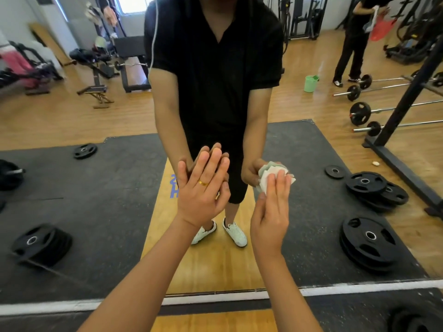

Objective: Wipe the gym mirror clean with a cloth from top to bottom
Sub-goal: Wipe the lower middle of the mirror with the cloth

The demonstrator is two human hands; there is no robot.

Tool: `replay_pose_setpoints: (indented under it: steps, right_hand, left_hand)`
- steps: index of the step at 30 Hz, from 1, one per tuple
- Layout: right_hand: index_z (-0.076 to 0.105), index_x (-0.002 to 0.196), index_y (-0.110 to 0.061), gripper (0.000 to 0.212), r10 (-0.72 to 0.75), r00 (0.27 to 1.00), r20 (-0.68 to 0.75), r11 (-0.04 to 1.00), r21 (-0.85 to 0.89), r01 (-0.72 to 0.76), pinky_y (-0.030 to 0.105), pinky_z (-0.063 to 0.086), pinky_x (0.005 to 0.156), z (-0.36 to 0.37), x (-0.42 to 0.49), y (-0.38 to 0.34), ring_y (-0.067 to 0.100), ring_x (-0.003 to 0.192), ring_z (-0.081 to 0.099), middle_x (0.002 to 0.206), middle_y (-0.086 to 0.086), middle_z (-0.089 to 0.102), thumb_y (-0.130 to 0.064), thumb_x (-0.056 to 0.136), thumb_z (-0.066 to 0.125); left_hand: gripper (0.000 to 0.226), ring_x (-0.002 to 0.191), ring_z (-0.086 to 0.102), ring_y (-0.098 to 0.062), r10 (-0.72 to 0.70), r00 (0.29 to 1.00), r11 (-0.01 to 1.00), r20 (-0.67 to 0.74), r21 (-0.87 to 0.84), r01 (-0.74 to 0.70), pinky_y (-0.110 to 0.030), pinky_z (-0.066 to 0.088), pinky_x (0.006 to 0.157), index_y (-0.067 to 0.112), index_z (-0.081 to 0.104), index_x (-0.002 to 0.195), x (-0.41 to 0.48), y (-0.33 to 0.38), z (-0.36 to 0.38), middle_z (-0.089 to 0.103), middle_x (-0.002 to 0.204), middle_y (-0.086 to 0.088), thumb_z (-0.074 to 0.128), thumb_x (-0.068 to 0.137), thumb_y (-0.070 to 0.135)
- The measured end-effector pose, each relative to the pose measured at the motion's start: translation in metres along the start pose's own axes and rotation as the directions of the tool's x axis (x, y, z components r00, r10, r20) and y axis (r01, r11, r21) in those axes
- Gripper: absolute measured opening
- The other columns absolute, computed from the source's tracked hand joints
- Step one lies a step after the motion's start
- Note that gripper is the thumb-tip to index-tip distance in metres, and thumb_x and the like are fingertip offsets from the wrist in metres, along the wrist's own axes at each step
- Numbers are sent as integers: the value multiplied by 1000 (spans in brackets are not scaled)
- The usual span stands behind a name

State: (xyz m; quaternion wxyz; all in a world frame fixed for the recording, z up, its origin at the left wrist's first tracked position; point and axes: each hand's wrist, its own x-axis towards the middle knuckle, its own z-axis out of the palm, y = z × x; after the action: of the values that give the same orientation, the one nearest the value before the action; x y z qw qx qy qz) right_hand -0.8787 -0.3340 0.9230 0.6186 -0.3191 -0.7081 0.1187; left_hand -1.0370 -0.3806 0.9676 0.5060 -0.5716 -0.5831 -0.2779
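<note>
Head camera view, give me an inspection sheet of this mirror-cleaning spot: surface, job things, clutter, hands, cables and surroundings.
Surface: mirror; no smears can be made out on the glass.
Job's things: folded white cloth, held against the glass.
Clutter: weight plates, barbells and a green bucket on the floor, all seen in reflection.
Hands: left hand flat on the glass, fingers straight; right hand presses the cloth with straight fingers.
Cables: white cable hangs by the reflected shoulder.
Surroundings: bench and a second person, both in reflection.
</note>
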Motion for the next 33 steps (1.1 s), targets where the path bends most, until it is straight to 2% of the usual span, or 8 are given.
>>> replay_pose_setpoints:
  steps: [5,10,15,17,20,25,29,33]
  right_hand:
    - [32,155,-5,48,-112,990,80,991,-61,117,48,30,124,-5,3,21,25,159,15,167,1,22,-8,109,45]
    - [33,153,-3,44,-131,990,49,990,-43,133,41,28,126,-4,5,23,23,159,14,167,0,21,-14,111,41]
    - [37,151,-2,42,-27,997,-67,1000,-12,26,39,27,126,11,2,9,24,158,17,165,-1,24,-15,112,40]
    - [40,150,1,41,19,993,-119,1000,6,-19,39,29,125,17,3,3,31,156,22,166,-1,25,-12,111,41]
    - [43,148,8,41,89,980,-176,996,31,-85,40,33,124,25,2,-11,38,152,29,162,14,31,-10,111,42]
    - [45,148,5,41,155,965,-214,987,66,-144,46,40,119,50,1,-51,40,152,31,161,17,32,-5,109,46]
    - [48,146,2,39,-47,997,-67,997,56,51,50,43,116,64,-22,-72,34,152,33,166,-2,30,-9,109,50]
    - [49,144,-4,38,-260,965,-5,962,-84,259,40,40,119,51,-14,-52,29,148,38,164,-6,33,-3,106,54]
  left_hand:
    - [64,158,13,-24,6,1000,1000,21,31,-6,-52,0,128,13,37,155,2,1,-2,14,171,-4,53,95,27]
    - [62,158,15,-23,-32,996,999,78,-28,34,-53,1,127,13,38,155,6,3,-11,14,172,-2,54,97,25]
    - [64,158,17,-24,63,987,977,148,-210,-31,-54,9,127,9,33,156,-3,-24,-51,21,168,-4,56,96,17]
    - [67,158,17,-24,35,991,981,129,-194,-10,-55,8,126,10,30,158,-20,-53,-69,19,170,-4,57,97,18]
    - [71,158,15,-24,-16,993,992,120,-125,31,-54,2,126,12,27,161,-45,-109,-92,16,171,-4,58,99,23]
    - [80,159,8,-20,41,989,998,139,40,-47,-48,-6,126,13,22,163,-63,-165,-86,11,172,-2,59,98,41]
    - [84,159,9,-20,32,999,994,34,100,-36,-49,-6,126,12,25,162,-69,-164,-65,13,172,-2,61,95,46]
    - [81,158,10,-21,54,999,995,-6,80,-53,-48,-5,126,11,28,162,-71,-166,-63,15,172,-2,61,95,44]
